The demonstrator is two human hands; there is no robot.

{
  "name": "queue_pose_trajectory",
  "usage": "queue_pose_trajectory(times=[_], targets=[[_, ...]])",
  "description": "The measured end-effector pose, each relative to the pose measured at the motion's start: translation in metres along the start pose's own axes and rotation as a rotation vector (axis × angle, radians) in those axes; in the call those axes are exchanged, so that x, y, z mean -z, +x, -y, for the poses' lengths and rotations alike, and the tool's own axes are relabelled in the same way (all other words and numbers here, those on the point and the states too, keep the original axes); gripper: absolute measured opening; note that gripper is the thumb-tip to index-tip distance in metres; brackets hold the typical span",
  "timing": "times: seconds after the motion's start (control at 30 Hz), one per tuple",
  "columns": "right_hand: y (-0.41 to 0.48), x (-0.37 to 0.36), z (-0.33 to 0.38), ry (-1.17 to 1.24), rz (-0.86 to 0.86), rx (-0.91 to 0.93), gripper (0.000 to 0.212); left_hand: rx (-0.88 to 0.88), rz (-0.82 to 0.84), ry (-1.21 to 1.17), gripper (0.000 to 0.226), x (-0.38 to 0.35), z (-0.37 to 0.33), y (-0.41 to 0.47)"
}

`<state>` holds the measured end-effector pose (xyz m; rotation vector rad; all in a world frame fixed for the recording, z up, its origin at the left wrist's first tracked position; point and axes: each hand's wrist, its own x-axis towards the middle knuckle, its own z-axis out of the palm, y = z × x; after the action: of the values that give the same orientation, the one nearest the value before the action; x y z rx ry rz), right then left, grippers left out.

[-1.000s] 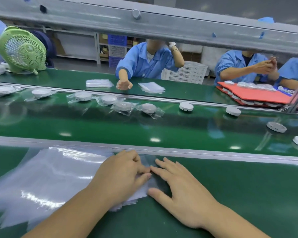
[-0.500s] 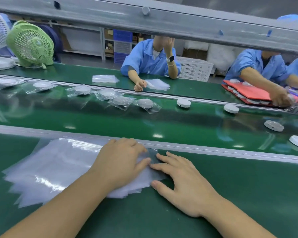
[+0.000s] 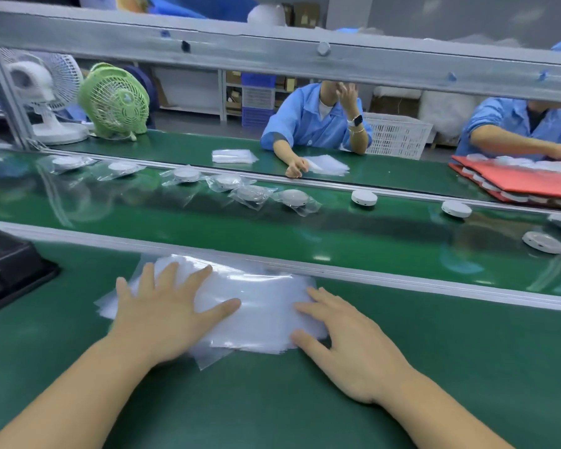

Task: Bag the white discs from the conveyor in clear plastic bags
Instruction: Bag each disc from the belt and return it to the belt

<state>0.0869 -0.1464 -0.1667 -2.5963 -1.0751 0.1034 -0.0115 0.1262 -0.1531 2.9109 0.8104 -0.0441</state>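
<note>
With left hand (image 3: 162, 314) and right hand (image 3: 350, 345) spread flat, gripping nothing, pins the stack of clear plastic bags (image 3: 263, 303) to the bench (image 3: 305, 400) beside the conveyor (image 3: 305, 233). Likely feather-light, limp, slippery: best pinching one top-sheet corner. Leaves bare white discs (image 3: 364, 197) out on it.

Bagged discs (image 3: 186, 174): six, upper left to centre.
Bare discs (image 3: 364, 197): three whole, two more cut off at the right edge.
Stacks of bags (image 3: 259, 306): three.
Fans (image 3: 114, 100): two, upper left.
People opposite (image 3: 311, 124): two.
Crate (image 3: 397, 137): one.
</note>
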Motion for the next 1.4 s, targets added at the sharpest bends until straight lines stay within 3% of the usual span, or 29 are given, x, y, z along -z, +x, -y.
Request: queue_pose_trajectory(times=[0.2,0.4,0.67,0.73,0.83,1.17,1.27,1.4], targets=[[-0.004,0.0,-0.001,0.022,-0.003,0.007,0.069,-0.022,0.002,-0.019,0.122,-0.007,-0.009,-0.002],[-0.007,0.0,-0.004,0.061,0.008,-0.002,0.067,0.099,0.034,-0.077,0.122,0.003,0.012,0.005],[-0.01,0.0,-0.003,0.075,0.008,0.031,0.063,0.002,0.004,-0.114,0.102,0.004,0.001,-0.006],[-0.01,0.001,-0.003,0.087,0.003,0.025,0.063,0.065,-0.032,-0.125,0.108,0.003,0.005,-0.003],[-0.01,0.0,-0.003,0.095,0.004,0.022,0.063,0.134,0.047,-0.155,0.117,0.003,0.015,0.004],[-0.009,0.0,-0.004,0.095,-0.003,0.049,0.064,0.022,0.108,-0.17,0.124,0.001,0.01,0.002],[-0.008,0.0,-0.004,0.095,-0.003,0.052,0.064,-0.071,0.04,-0.119,0.119,0.002,0.004,0.0],[-0.007,0.002,-0.002,0.095,-0.001,0.057,0.065,-0.216,-0.184,-0.079,0.105,0.011,-0.011,0.008]])
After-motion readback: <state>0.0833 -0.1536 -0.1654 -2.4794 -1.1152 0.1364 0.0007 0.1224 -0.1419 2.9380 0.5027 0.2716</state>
